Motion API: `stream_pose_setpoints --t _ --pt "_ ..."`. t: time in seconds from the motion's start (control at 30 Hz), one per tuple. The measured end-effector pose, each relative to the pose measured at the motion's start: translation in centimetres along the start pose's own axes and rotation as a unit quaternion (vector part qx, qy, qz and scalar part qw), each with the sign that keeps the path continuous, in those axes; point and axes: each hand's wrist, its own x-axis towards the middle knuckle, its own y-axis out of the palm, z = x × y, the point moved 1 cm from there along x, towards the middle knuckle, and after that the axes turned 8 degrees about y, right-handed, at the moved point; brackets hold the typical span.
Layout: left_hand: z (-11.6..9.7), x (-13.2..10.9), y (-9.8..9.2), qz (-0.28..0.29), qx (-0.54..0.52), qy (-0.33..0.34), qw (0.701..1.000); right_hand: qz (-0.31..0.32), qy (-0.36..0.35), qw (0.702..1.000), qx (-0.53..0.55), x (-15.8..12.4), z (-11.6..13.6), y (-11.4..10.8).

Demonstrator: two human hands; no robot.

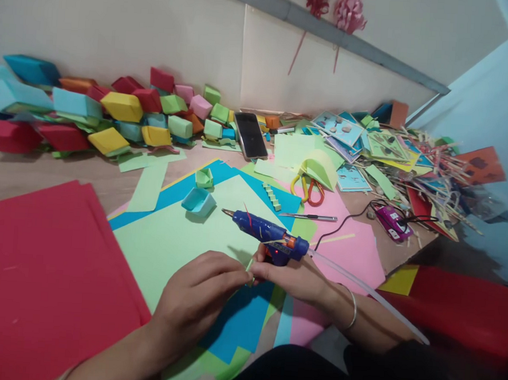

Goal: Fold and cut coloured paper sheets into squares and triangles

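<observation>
Right hand (294,277) grips a blue glue gun (258,227) mid-frame, nozzle (228,212) leftward, long axis sloping down rightward; left hand (202,287) pinches green paper (250,266)

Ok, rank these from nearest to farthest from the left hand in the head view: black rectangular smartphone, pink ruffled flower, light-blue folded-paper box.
1. Light-blue folded-paper box: nearest, just beyond the left hand.
2. Black rectangular smartphone: farther back, slightly to the right.
3. Pink ruffled flower: farthest, high at upper right.
</observation>
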Motion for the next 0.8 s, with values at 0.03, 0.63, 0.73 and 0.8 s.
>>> stream_pose_setpoints --t 0.03,0.63,0.73,0.8 --pt "0.1 0.0 0.0 0.001 0.008 0.002 1.000 -0.009 -0.007 1.000 -0.010 0.0 0.0 -0.1" --pt "1.2 -0.2 0.2 0.019 0.041 -0.049 0.998 -0.029 -0.043 0.998 -0.018 0.2 0.3 -1.3" --pt "1.4 -0.6 0.2 -0.004 0.016 -0.104 0.994 -0.040 -0.062 0.996 -0.051 -0.2 0.4 -1.6" --pt "1.5 -0.9 0.2 -0.038 0.019 -0.156 0.987 -0.079 -0.099 0.988 -0.083 -0.4 0.5 -1.9"
